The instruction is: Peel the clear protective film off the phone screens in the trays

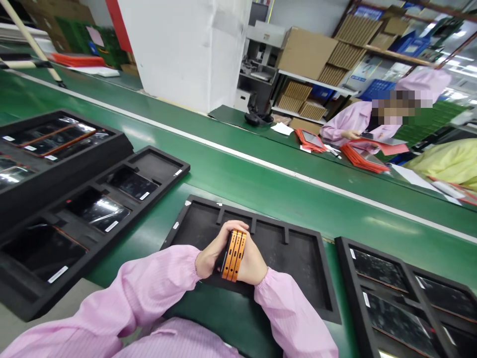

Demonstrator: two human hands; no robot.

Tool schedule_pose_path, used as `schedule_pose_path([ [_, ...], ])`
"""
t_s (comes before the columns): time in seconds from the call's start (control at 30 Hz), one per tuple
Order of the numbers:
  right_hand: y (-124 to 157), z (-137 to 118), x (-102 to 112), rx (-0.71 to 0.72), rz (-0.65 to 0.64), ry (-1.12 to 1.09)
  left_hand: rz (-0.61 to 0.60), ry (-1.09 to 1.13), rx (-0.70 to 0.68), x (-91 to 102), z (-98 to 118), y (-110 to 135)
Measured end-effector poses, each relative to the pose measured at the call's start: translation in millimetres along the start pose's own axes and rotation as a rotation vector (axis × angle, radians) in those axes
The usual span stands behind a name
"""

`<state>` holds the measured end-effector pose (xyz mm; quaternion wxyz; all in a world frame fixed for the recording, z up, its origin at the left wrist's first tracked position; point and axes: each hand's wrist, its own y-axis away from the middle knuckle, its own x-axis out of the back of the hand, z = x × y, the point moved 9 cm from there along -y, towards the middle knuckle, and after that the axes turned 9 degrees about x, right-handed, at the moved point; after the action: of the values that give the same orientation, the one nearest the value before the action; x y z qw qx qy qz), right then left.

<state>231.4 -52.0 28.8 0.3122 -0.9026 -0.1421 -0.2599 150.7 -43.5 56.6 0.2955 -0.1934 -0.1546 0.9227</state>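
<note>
Both my hands are clasped around a small stack of orange-edged devices, held on edge above an empty black foam tray. My left hand wraps the stack's left side with its fingers curled over the top. My right hand grips the right side. Pink sleeves cover both my arms.
A black tray of dark screened devices lies at left, with a taller stack of trays behind it. Another filled tray sits at right. Across the green conveyor belt a person in pink handles orange parts. Cardboard boxes fill shelves behind.
</note>
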Motion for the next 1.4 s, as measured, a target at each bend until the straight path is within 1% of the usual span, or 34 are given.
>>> schedule_pose_path([
  [0.07,-4,-13,11,0.091,0.022,0.088,0.093,0.09,0.183,10.4,-8,-4],
  [0.1,-7,-20,18,0.139,0.028,0.165,0.115,0.141,0.297,14.9,-13,-6],
  [0.13,-9,-26,26,0.181,0.032,0.264,0.108,0.189,0.419,17.6,-19,-8],
  [0.17,-11,-31,34,0.219,0.037,0.365,0.06,0.236,0.551,17.0,-25,-9],
  [0.2,-13,-35,41,0.259,0.039,0.458,-0.029,0.275,0.67,13.1,-29,-9],
  [0.23,-14,-38,47,0.298,0.039,0.537,-0.136,0.301,0.76,7.9,-31,-7],
  [0.27,-13,-39,51,0.34,0.031,0.598,-0.234,0.319,0.817,3.2,-32,-5],
  [0.3,-12,-39,52,0.382,0.018,0.638,-0.299,0.326,0.846,0.3,-32,-2],
  [0.33,-10,-38,51,0.423,0.0,0.654,-0.33,0.33,0.869,-1.1,-33,1],
  [0.47,0,-35,35,0.531,-0.045,0.636,-0.318,0.313,1.061,-5.0,-55,22],
  [0.5,1,-35,30,0.542,-0.041,0.652,-0.315,0.308,1.089,-6.1,-59,25],
  [0.53,1,-34,28,0.53,-0.023,0.681,-0.303,0.305,1.088,-6.2,-62,26],
  [0.57,0,-30,29,0.484,0.015,0.712,-0.276,0.304,1.063,-5.0,-63,25],
  [0.6,-2,-25,33,0.405,0.074,0.73,-0.239,0.299,1.032,-2.6,-64,23],
  [0.63,-4,-16,41,0.296,0.148,0.718,-0.196,0.286,1.009,0.4,-66,21],
  [0.67,-5,-5,51,0.169,0.23,0.659,-0.152,0.265,1.001,3.4,-68,20],
  [0.7,-4,10,60,0.035,0.311,0.55,-0.109,0.237,1.005,6.2,-70,20],
  [0.73,-2,26,67,-0.097,0.376,0.396,-0.07,0.212,1.014,8.3,-73,20],
  [0.77,0,42,69,-0.222,0.418,0.214,-0.041,0.196,1.023,9.2,-75,21],
  [0.83,2,65,60,-0.416,0.427,-0.129,-0.024,0.193,1.035,7.2,-78,23],
  [0.87,0,69,53,-0.472,0.409,-0.248,-0.028,0.194,1.029,5.8,-78,23],
  [0.93,-9,65,43,-0.501,0.358,-0.353,-0.045,0.176,0.985,4.2,-75,20],
  [1.0,-19,56,38,-0.47,0.332,-0.35,-0.06,0.144,0.899,5.1,-70,14],
  [1.1,-28,48,36,-0.445,0.359,-0.355,-0.08,0.075,0.73,8.3,-62,4],
  [1.17,-30,46,34,-0.421,0.385,-0.377,-0.089,0.025,0.663,9.7,-61,1],
  [1.2,-30,45,33,-0.403,0.386,-0.384,-0.089,0.021,0.653,9.9,-62,1],
  [1.27,-30,44,28,-0.382,0.372,-0.395,-0.078,0.073,0.693,9.1,-67,3],
  [1.4,-23,50,21,-0.468,0.388,-0.441,-0.034,0.197,0.844,6.9,-76,10],
])
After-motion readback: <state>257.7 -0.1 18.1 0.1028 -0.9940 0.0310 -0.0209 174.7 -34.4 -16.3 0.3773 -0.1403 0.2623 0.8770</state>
